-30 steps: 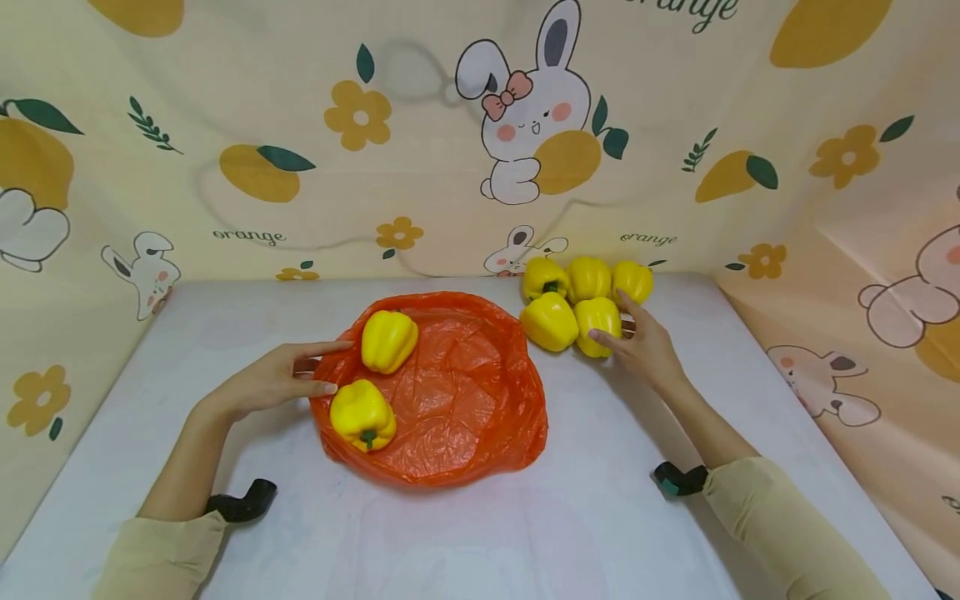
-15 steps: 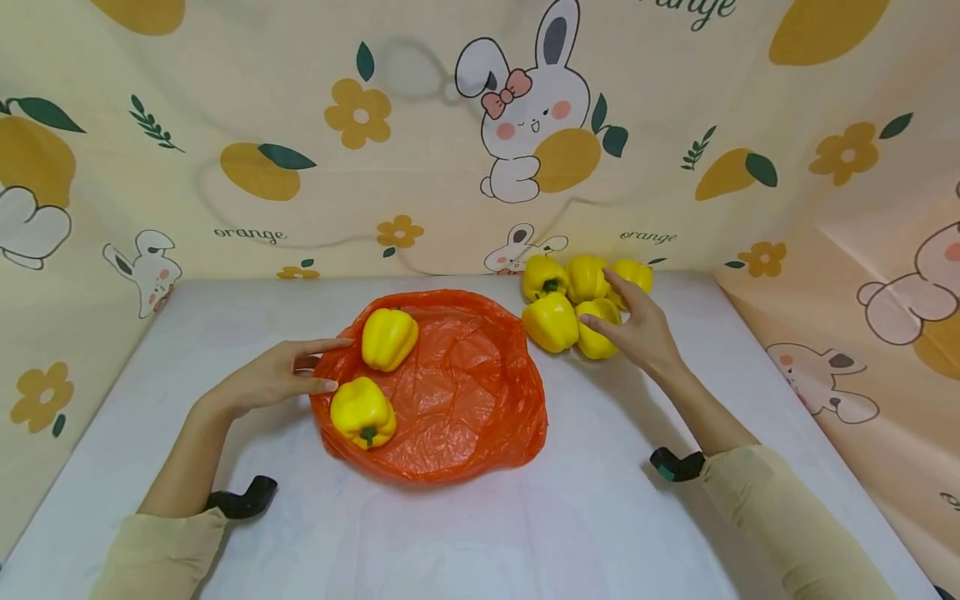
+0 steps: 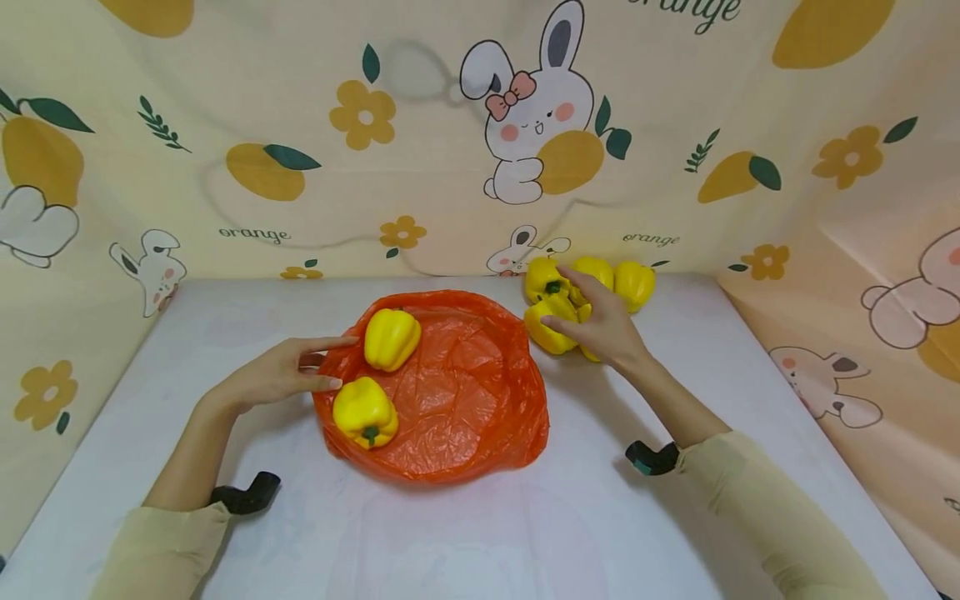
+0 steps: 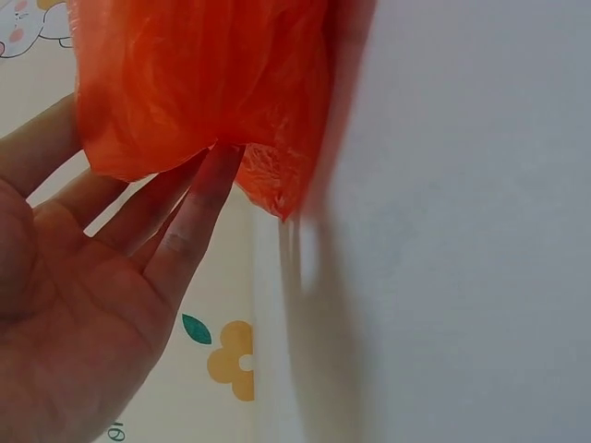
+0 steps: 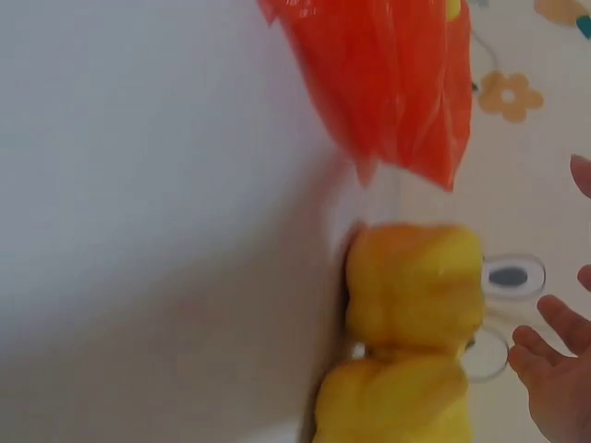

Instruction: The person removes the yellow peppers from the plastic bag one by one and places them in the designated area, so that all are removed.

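Observation:
In the head view, an orange-red plastic bag [image 3: 465, 383] lies with its mouth spread wide. Two yellow bell peppers sit at its left side, an upper pepper [image 3: 392, 340] and a lower pepper [image 3: 365, 413]. My left hand [image 3: 281, 371] touches the bag's left rim with extended fingers; in the left wrist view the fingertips pass behind the bag wall [image 4: 199, 74]. My right hand [image 3: 600, 321] hovers with thumb and fingers apart over a cluster of yellow bell peppers [image 3: 551, 323], partly hiding some. The right wrist view shows that hand [image 5: 559, 374] apart from two peppers [image 5: 416, 286].
The white tabletop [image 3: 480, 542] carries the bag and peppers. A patterned cloth [image 3: 420, 192] with rabbits and oranges stands behind and at the sides. Black camera mounts [image 3: 247, 493] sit on both wrists. One more pepper [image 3: 634, 285] lies at the back right.
My right hand has moved left across the pepper cluster, from the right-hand peppers towards those nearer the bag. The left hand, the bag and its two peppers stay as they were.

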The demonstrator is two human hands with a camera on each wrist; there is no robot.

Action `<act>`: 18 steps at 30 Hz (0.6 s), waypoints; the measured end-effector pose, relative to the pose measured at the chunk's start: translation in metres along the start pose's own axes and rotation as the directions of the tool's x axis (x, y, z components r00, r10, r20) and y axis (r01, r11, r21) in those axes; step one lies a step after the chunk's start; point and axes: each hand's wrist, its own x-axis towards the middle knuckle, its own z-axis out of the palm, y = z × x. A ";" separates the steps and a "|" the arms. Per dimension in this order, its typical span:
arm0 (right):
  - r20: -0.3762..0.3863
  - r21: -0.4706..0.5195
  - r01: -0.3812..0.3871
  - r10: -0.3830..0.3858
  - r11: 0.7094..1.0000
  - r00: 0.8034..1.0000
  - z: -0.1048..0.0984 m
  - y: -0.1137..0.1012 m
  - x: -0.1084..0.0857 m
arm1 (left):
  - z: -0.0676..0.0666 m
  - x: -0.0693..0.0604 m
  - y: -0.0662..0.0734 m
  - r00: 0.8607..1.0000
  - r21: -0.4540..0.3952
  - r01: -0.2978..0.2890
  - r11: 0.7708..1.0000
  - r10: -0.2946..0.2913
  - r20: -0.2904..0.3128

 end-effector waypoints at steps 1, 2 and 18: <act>0.010 0.001 -0.001 0.001 1.000 1.000 0.003 -0.002 0.001 | 0.000 0.001 0.001 1.000 0.006 0.002 1.000 -0.002 0.000; 0.019 0.006 0.002 -0.002 1.000 1.000 0.005 -0.004 0.002 | -0.001 0.001 0.002 1.000 0.011 0.004 1.000 -0.004 -0.001; 0.140 0.075 0.068 -0.078 0.995 0.987 0.051 -0.032 0.015 | 0.003 0.008 0.002 1.000 0.011 0.009 1.000 -0.009 -0.013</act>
